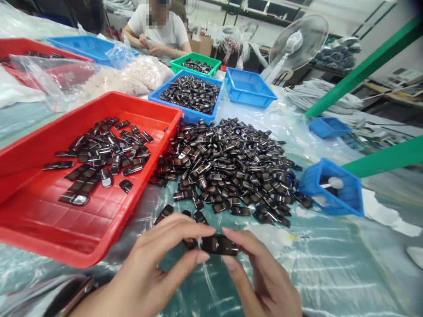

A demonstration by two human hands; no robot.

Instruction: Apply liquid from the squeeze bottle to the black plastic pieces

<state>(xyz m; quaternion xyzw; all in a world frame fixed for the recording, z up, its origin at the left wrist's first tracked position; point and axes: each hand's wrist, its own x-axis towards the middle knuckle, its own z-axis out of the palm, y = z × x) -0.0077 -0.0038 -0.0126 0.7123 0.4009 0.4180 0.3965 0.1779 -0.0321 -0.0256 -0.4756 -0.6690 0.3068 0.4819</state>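
Observation:
Between my two hands is one small glossy black-brown plastic piece (pixel 218 245), held level above the table. My left hand (pixel 165 251) pinches its left end between thumb and forefinger. At its right end, the thumb and forefinger of my right hand (pixel 261 268) grip it the same way. A large heap of similar dark pieces (pixel 231 163) lies just beyond my hands. To the left, a red tray (pixel 109 237) holds a smaller scatter of the same pieces (pixel 105 149).
A blue bin (pixel 333 204) with a white round-ended item stands at right. Farther back are a blue tray (pixel 211 115) and a green tray (pixel 216 70) of dark pieces, a blue tray (pixel 251 90), plastic bags (pixel 122 77), a fan (pixel 294 44), green posts (pixel 357 66) and a seated person (pixel 158 33).

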